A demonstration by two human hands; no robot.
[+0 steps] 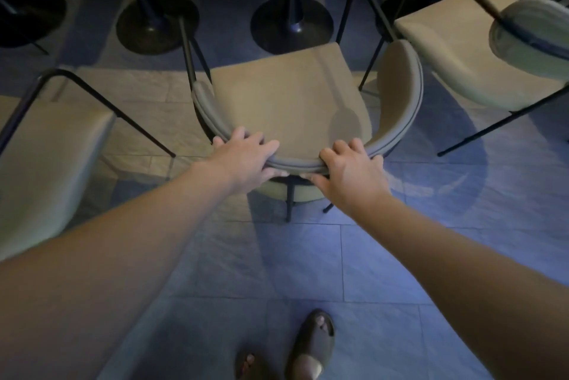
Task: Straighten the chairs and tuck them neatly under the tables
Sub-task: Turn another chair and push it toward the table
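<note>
I have both hands on the curved, padded backrest of the beige upholstered chair with thin black metal legs (289, 96). My left hand (246, 161) wraps the rim with fingers curled over the top and thumb underneath; my right hand (351, 170) grips it the same way just beside it. The chair stands on the tiled floor (308, 272), its seat pointing toward two black round pedestal bases (291, 25) of the counters ahead; the counter tops themselves are out of view.

My worry is the front legs. The seat looks turned slightly to the left, so a straight push could, I think, drive a leg into the pedestal base ahead and jam or twist the chair. Both hands sit close together near the middle of the backrest, which gives me little leverage to correct that twist. On either side stand a matching beige chair on the left (52, 158) and another on the right (474, 50), both near; swinging the back too far could knock its arm frame against theirs. My sandalled foot (314, 345) is well behind the rear legs.
</note>
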